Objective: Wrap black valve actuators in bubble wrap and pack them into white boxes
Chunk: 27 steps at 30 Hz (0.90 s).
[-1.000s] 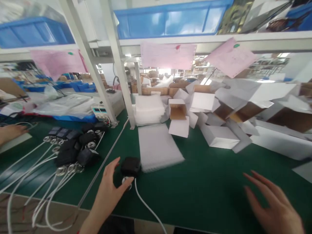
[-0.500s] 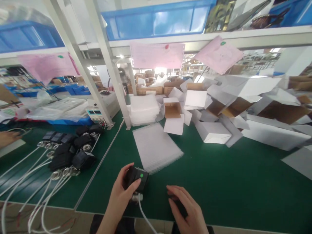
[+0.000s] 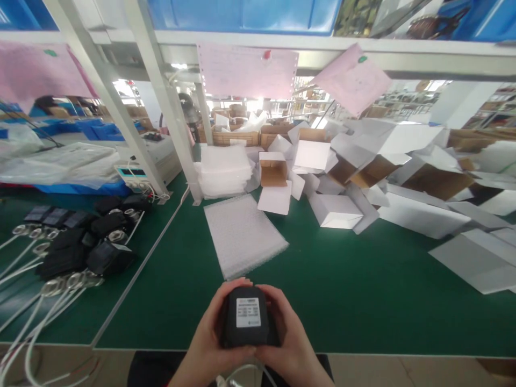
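Between my two hands is a black boxy device [image 3: 247, 336] with a white printed label facing up and a white cable trailing below it. My left hand [image 3: 209, 333] wraps its left side, and my right hand [image 3: 286, 336] grips the right side, thumbs meeting at the near edge. Just beyond the fingertips, a sheet of bubble wrap [image 3: 244, 234] lies flat on the green table [image 3: 342, 301]. More black devices [image 3: 72, 250] of a similar look, with metal fittings and white cables, are grouped on the left.
A stack of white foam sheets [image 3: 223, 169] stands behind the bubble wrap. Open white cartons [image 3: 336, 209] are piled along the back and right. Metal posts [image 3: 165, 102] rise at the left to a shelf with blue bins [image 3: 242, 16]. Pink papers [image 3: 248, 72] hang from it.
My right hand has come over and closed on the device beside my left. The device has been turned so its white label shows instead of the green dot. The view has shifted right.
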Motion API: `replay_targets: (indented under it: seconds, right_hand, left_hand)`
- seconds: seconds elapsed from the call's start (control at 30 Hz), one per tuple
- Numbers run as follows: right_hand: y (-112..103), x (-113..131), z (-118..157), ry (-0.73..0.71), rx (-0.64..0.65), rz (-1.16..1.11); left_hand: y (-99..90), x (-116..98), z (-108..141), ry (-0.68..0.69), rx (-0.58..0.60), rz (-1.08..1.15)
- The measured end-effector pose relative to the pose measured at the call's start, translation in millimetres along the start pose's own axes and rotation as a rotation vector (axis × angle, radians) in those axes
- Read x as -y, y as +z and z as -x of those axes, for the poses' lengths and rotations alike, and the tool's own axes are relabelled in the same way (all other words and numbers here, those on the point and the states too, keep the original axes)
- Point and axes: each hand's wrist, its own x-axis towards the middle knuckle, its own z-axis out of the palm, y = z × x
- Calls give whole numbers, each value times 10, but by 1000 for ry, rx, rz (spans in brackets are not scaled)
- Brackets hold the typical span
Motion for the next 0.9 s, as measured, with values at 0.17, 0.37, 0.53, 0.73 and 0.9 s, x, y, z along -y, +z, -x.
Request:
replay_targets:
  seconds: [0.17, 0.37, 0.53, 0.73, 0.9]
  right_hand:
    - [3, -46, 85, -93, 23, 231]
    - [-58, -73, 112, -32, 102, 238]
    - [-53, -46, 105, 29, 115, 169]
    - [-49, 4, 99, 60, 122, 171]
    - [-34, 23, 86, 100, 118, 165]
  left_hand:
    - [-28, -163, 112, 32, 36, -108]
    - [-2, -272, 120, 75, 59, -144]
    - [-25, -232, 139, 57, 77, -141]
    - [-72, -160, 189, 26, 85, -152]
    - [-97, -153, 212, -44, 88, -100]
